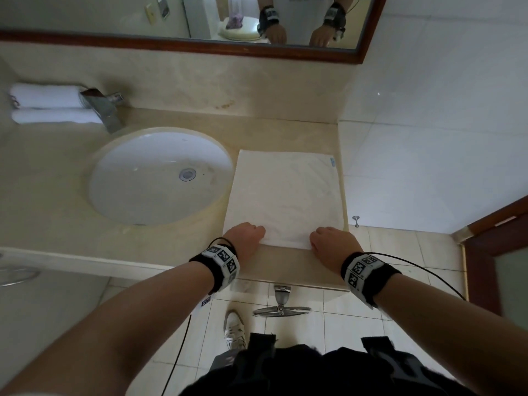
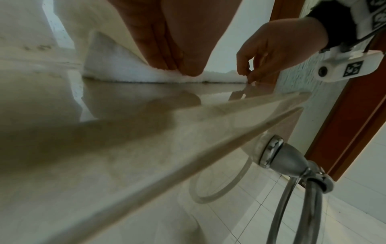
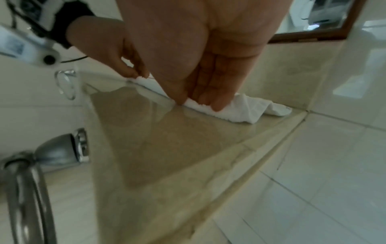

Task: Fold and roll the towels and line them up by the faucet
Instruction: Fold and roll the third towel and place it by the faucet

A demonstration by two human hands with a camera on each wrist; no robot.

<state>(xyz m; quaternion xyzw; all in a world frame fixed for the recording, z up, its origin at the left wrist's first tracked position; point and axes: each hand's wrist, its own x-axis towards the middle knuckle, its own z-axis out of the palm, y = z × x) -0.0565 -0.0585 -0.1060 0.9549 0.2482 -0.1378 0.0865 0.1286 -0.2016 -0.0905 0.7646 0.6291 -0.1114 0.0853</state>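
Flat towel (image 1: 285, 195): white terry, squarish, a small blue tag at its far right corner; spread on the countertop (image 1: 285, 132) right of the basin, near edge just under both hands
Left hand (image 1: 247, 234): at the near left corner; thumb and fingers pinching the nubbly hem, seen from the right wrist view
Right hand (image 1: 333, 242): at the near right corner; fingertips (image 2: 245, 72) nipping the towel edge against the stone
Rolled towels (image 1: 48, 105): two white cylinders, stacked lengthwise left of the faucet (image 1: 104, 107), against the backsplash
Countertop: polished beige marble, glossy enough to mirror the hands
Basin (image 1: 160, 175): round white undermount bowl, chrome drain at centre
Faucet: angular brushed metal, slanted spout
Towel ring (image 1: 281, 310): chrome, below the counter front
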